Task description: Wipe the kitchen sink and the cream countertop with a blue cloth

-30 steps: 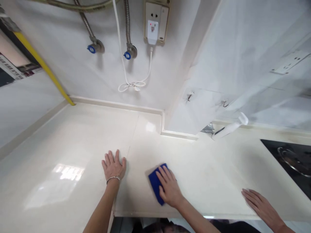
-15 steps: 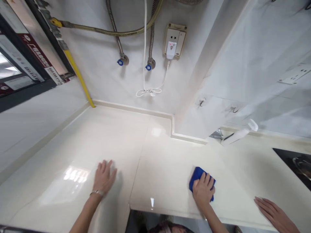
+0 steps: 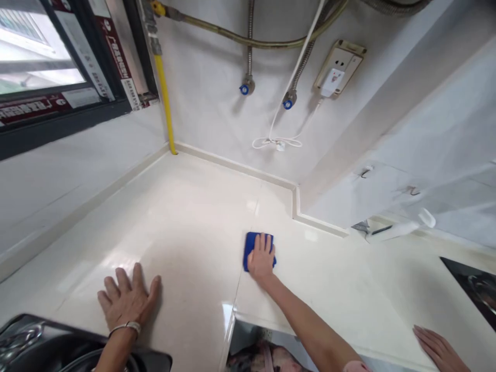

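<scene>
My right hand (image 3: 261,260) presses a folded blue cloth (image 3: 250,247) flat against the pale glossy countertop (image 3: 194,217), close to the seam between two slabs. Its fingers lie over the top of the cloth. To the left, my left hand (image 3: 127,298), with a bracelet at the wrist, rests palm down on the counter, fingers spread and nothing in it. Beside that wrist, a black gas stove (image 3: 155,359) with a metal hose shows only in part at the lower left corner, so its kind is uncertain.
Another person's hand (image 3: 437,345) rests at the right counter edge. A white spray bottle (image 3: 399,227) leans near the wall. A black panel (image 3: 475,284) lies at right. Behind are a yellow pipe (image 3: 165,101), blue-handled valves (image 3: 245,89), a plugged-in socket (image 3: 340,67) and a tied white cord (image 3: 279,142).
My right hand has slid the blue cloth leftward and farther back, to the slab seam. My left hand has moved left and nearer, its fingers wider apart. The view has turned left.
</scene>
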The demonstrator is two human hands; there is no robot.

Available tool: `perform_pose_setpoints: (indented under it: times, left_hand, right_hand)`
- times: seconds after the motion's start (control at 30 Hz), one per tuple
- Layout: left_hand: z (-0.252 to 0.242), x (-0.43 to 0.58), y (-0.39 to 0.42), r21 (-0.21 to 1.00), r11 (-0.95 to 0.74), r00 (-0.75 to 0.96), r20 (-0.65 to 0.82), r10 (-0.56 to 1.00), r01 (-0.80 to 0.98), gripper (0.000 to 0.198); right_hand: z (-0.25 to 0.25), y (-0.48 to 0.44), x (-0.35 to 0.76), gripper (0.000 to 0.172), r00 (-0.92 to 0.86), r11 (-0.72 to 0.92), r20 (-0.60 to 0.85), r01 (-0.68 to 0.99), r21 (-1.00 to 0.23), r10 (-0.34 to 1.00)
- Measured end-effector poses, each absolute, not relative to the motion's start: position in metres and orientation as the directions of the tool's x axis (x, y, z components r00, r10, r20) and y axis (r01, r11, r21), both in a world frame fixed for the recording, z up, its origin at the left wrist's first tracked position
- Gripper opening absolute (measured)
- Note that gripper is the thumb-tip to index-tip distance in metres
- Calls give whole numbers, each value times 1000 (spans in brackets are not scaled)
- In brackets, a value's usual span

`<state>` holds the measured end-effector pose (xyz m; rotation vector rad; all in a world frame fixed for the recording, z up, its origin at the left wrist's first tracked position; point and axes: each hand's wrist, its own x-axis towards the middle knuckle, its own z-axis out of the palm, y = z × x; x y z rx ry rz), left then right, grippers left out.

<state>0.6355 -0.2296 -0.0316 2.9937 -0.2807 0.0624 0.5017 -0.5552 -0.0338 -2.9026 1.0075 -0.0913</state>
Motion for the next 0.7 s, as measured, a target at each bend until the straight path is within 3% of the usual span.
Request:
perform_pose_setpoints:
  times: [0.1, 0.2, 0.27, 0.37, 0.53, 0.63, 0.7]
  left_hand:
    - [-36, 633, -227, 107, -964, 961, 159, -224, -242, 88]
    - [-37, 630, -224, 114, -961, 958, 172, -230, -251, 85]
    - [-37, 629, -223, 110, -961, 957, 177, -230, -252, 84]
    - [-35, 629, -225, 63, -970, 962, 160, -221, -234, 80]
    - [-27, 629, -234, -36, -988, 982, 107, -152, -149, 76]
    - [-24, 629, -236, 44, -989, 982, 130, -137, -144, 84]
    - [-27, 630, -234, 110, -984, 984, 127, -128, -142, 87]
  right_hand:
    - [-36, -505, 487, 73, 943, -934, 3, -330, -139, -334]
    - [-36, -485, 444, 76, 999, -975, 45, 15, -223, 5]
    - [-37, -494, 406, 77, 993, -967, 69, 107, -232, 93]
    - [-44, -536, 347, 79, 996, -982, 85, 46, -182, 31]
    - [-72, -630, 296, 78, 913, -939, 223, -343, -35, -342]
    - [-94, -666, 329, 79, 763, -829, 404, -559, 19, -505]
    - [-104, -675, 371, 81, 753, -828, 446, -558, 46, -483]
